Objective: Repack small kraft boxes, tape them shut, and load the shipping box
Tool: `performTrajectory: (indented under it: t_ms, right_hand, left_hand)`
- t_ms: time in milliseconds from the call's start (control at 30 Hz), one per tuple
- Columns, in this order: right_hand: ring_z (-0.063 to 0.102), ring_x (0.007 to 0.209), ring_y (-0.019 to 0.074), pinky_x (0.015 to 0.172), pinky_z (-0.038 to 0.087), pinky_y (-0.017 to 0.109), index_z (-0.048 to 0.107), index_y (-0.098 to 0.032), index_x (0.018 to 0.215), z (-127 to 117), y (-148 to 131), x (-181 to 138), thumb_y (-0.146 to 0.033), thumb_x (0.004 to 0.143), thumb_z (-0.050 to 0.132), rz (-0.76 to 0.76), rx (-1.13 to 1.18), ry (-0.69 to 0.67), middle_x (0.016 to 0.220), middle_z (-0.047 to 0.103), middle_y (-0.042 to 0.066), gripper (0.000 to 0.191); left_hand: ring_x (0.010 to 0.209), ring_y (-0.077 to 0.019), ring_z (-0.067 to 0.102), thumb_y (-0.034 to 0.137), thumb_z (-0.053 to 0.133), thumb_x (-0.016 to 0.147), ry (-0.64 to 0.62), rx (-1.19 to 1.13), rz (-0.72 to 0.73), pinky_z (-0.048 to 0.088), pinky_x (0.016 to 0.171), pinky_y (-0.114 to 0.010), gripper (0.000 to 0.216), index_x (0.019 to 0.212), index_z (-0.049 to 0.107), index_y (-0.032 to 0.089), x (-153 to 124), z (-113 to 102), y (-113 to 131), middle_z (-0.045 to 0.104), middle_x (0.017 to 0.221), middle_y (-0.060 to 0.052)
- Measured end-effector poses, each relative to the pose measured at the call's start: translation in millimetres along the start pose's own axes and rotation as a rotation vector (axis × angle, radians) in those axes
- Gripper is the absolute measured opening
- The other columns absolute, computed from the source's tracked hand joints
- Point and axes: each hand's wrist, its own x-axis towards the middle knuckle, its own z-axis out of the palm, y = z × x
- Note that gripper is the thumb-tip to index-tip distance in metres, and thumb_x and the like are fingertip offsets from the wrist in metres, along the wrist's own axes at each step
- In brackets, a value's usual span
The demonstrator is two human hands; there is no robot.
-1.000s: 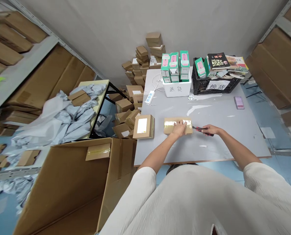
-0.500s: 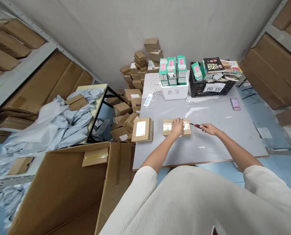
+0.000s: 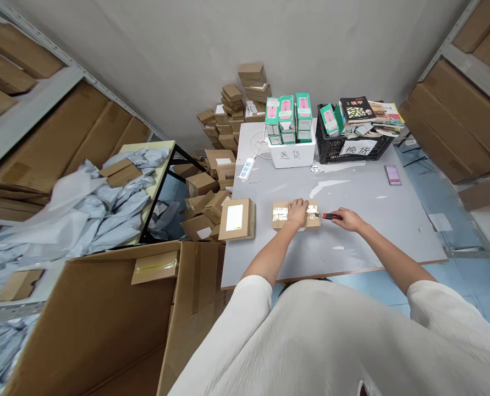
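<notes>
A small cardboard box [image 3: 284, 224] lies on the grey table, sealed across its top with shiny printed tape. My left hand [image 3: 297, 211] rests on top of it, fingers stretched toward the far edge and pressing down. From the right, my right hand [image 3: 347, 219] is closed around a red and black utility knife [image 3: 331, 216]. The knife's tip is at the right end of the box, by the tape. Left of this box stands another cardboard box [image 3: 237, 219] with a white label.
On the table [image 3: 352, 247] stand a white bin [image 3: 292, 155] of green-and-pink boxes, a black crate [image 3: 331, 151] of books, a power strip [image 3: 247, 169] and a phone [image 3: 392, 175]. A large open carton [image 3: 199, 275] stands at the left front. Stacked boxes [image 3: 218, 157] line the table's left side.
My right hand has moved slightly left, bringing the knife tip from just beside the box onto its right end. My left hand stays on the box. The view has shifted slightly.
</notes>
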Motion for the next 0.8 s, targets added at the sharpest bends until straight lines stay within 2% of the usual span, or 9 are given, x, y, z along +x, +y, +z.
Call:
performTrajectory:
  t_ms: [167,300,467,633,800]
  right_hand:
    - [0.070,0.106,0.0284,0.092,0.053,0.034,0.078,-0.029,0.139,-1,-1,0,-0.040,0.104,0.066,-0.002,-0.001,-0.007,0.117,0.075,0.010,0.038]
    - [0.070,0.111,0.0289,0.096,0.053,0.034,0.076,-0.027,0.142,7,-7,-2,-0.041,0.108,0.062,0.010,0.015,0.038,0.119,0.074,0.012,0.039]
    - [0.068,0.116,0.0304,0.098,0.054,0.037,0.072,-0.028,0.147,21,-6,-4,-0.041,0.110,0.057,0.040,0.014,0.086,0.124,0.073,0.013,0.042]
    - [0.066,0.120,0.0323,0.099,0.053,0.038,0.071,-0.027,0.148,21,11,-4,-0.042,0.108,0.057,0.032,0.002,0.125,0.126,0.072,0.014,0.044]
    - [0.065,0.117,0.0351,0.099,0.053,0.042,0.069,-0.024,0.148,4,40,-6,-0.043,0.107,0.055,0.152,0.046,0.280,0.125,0.071,0.017,0.047]
  left_hand:
    - [0.162,-0.0364,0.034,0.015,0.041,0.105,0.020,0.032,0.028,0.029,0.129,-0.063,0.059,0.163,0.045,0.022,-7,9,2,0.046,0.169,-0.023]
    - [0.166,-0.0384,0.030,0.016,0.042,0.103,0.026,0.003,0.029,0.023,0.132,-0.068,0.064,0.167,0.043,0.022,-10,13,3,0.040,0.175,-0.023]
    - [0.168,-0.0380,0.029,0.015,0.042,0.102,0.034,0.010,0.038,0.021,0.133,-0.068,0.066,0.168,0.042,0.022,-12,13,1,0.038,0.177,-0.023]
    - [0.168,-0.0372,0.030,0.019,0.041,0.105,0.046,0.015,0.043,0.021,0.134,-0.068,0.063,0.168,0.043,0.023,-16,13,-1,0.039,0.177,-0.022]
    - [0.169,-0.0361,0.029,0.022,0.041,0.108,0.044,0.013,0.036,0.020,0.135,-0.065,0.061,0.169,0.043,0.024,-18,14,0,0.038,0.178,-0.021]
